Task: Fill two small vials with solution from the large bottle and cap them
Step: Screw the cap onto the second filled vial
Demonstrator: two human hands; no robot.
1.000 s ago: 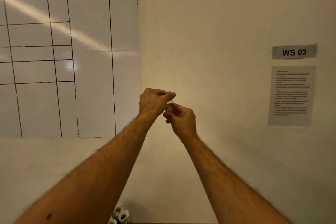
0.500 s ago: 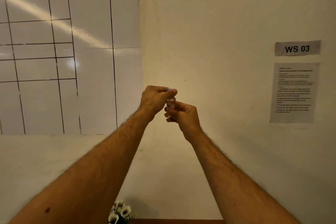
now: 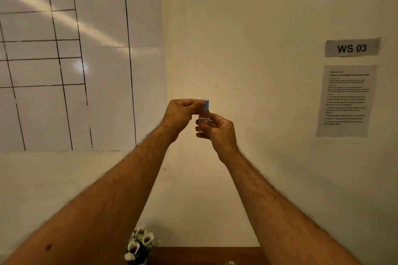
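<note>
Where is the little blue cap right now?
In the head view, the small blue plastic cap sits atop the small clear vial, centre frame, pinched by the left hand while the right hand holds the vial.

- Two hands raised together: left hand (image 3: 179, 113), right hand (image 3: 217, 130).
- One vial (image 3: 203, 117), held upright between them, with a small label on its side.
- One blue cap (image 3: 205, 104), sitting on top of that vial.
- One whiteboard (image 3: 64, 56) on the left wall, ruled into a grid.
- One sign (image 3: 352, 47) reading "WS 03".
- One printed sheet (image 3: 345, 101) under the sign; its text is too small to read.
- One bunch of white flowers (image 3: 140, 245) at the bottom edge.
- One desk (image 3: 204, 255), only a brown strip showing.
</note>
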